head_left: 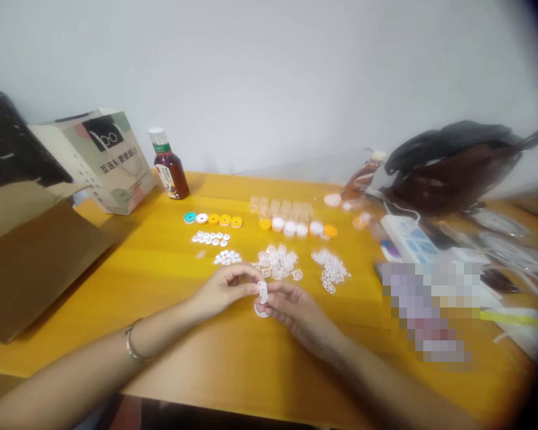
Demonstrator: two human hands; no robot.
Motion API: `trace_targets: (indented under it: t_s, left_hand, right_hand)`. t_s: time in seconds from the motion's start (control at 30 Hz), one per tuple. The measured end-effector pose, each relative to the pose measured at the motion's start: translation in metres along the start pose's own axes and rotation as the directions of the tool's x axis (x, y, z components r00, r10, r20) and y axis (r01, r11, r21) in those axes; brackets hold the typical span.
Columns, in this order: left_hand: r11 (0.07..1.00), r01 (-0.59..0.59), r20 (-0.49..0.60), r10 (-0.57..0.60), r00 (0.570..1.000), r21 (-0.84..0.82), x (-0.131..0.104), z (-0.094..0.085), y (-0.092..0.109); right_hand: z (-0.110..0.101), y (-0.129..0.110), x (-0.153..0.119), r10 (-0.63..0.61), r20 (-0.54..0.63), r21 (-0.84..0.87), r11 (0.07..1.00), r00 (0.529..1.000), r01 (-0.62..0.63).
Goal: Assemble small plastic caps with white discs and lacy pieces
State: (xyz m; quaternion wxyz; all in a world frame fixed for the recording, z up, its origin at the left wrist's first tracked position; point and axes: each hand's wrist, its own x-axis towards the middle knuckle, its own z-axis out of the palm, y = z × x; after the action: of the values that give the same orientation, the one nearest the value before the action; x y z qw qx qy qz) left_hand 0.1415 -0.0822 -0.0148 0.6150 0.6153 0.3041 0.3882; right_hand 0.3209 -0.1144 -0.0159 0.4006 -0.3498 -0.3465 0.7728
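Working at a remove through the head camera, I have both hands together over the near middle of the table (183, 364). My left hand (233, 286) pinches a small white piece (263, 292) between thumb and fingers, and my right hand (298, 306) closes on it from the other side, so I read the grip as closed on both sides. A pale rim (260, 310) shows just below the fingertips; whether it belongs to the same piece or is a separate ring, I cannot tell.

The step in hand looks to me like close fingertip work on that piece — turning it or fitting it, too blurred to say which. To my mind the next move calls for a steady left pinch while the right fingers make small adjustments, with light pressure, since the piece looks thin and could slip.

Just beyond the hands lies a pile of translucent flat pieces (277, 263), with a second pile of flat pieces (330, 269) to its right. Left of these sit a cluster of white round pieces (227, 257) and, farther back, small white discs (210, 238). Behind them runs a row of teal, white and yellow discs (213, 219); to its right, white and orange discs (296, 228) stand before a line of clear cases (281, 209) — all well apart from my fingers.
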Motion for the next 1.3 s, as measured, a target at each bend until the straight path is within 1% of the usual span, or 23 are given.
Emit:
trace_targets:
  t_s: [0.07,0.13,0.27,0.37,0.43,0.5,0.57,0.63,0.73,0.83,1.03,1.1,1.17,1.3]
  left_hand:
    - [1.000,0.005,0.002,-0.005,1.000,-0.002,0.000,-0.001,0.000]
    - [1.000,0.023,0.005,-0.023,1.000,-0.014,0.000,0.000,-0.002]
    - [0.999,0.037,-0.026,-0.037,0.999,0.009,-0.001,0.004,-0.007]
    - [0.998,0.025,-0.060,-0.021,0.998,0.061,-0.002,0.007,-0.009]
    - [0.986,-0.009,-0.090,0.025,0.996,0.168,-0.001,0.005,-0.009]
    - [0.931,-0.068,-0.120,0.118,0.986,0.359,0.000,0.000,-0.009]
    - [0.825,-0.116,-0.120,0.216,0.969,0.553,0.002,-0.008,-0.009]
    - [0.722,-0.140,-0.088,0.268,0.959,0.678,0.004,-0.016,-0.011]
    - [0.591,-0.168,-0.002,0.276,0.961,0.789,0.007,-0.022,-0.017]
    - [0.462,-0.209,0.083,0.279,0.957,0.862,0.011,-0.020,-0.023]
    - [0.246,-0.237,0.169,0.268,0.948,0.940,0.015,-0.016,-0.026]
    - [0.197,-0.234,0.180,0.260,0.949,0.952,0.016,-0.015,-0.026]
    - [0.185,-0.236,0.183,0.264,0.947,0.954,0.017,-0.015,-0.027]
    - [0.241,-0.252,0.177,0.296,0.939,0.937,0.016,-0.016,-0.026]
  right_hand:
    - [-0.001,0.002,0.001,-0.022,-0.022,-0.010,1.000,1.000,0.022]
    - [-0.002,0.003,0.002,-0.066,-0.075,-0.046,0.997,0.995,0.062]
    - [-0.002,0.005,0.003,-0.135,-0.131,-0.112,0.986,0.982,0.120]
    - [-0.001,0.006,0.003,-0.128,-0.132,-0.136,0.985,0.983,0.110]
    - [-0.002,0.006,0.004,-0.127,-0.144,-0.129,0.986,0.981,0.109]
    - [-0.002,0.005,0.004,-0.141,-0.193,-0.102,0.987,0.971,0.123]
    - [-0.003,0.003,0.005,-0.164,-0.263,-0.080,0.986,0.951,0.148]
    - [-0.003,0.001,0.005,-0.178,-0.316,-0.072,0.984,0.932,0.164]
    - [-0.003,0.001,0.006,-0.170,-0.346,-0.050,0.985,0.923,0.163]
    - [-0.004,0.002,0.007,-0.132,-0.337,-0.007,0.990,0.932,0.138]
    - [-0.003,0.003,0.007,-0.076,-0.313,0.052,0.994,0.947,0.097]
    - [-0.003,0.004,0.007,-0.066,-0.311,0.059,0.994,0.948,0.088]
    - [-0.003,0.004,0.007,-0.060,-0.302,0.060,0.995,0.952,0.082]
    - [-0.004,0.004,0.008,-0.056,-0.282,0.070,0.994,0.958,0.079]
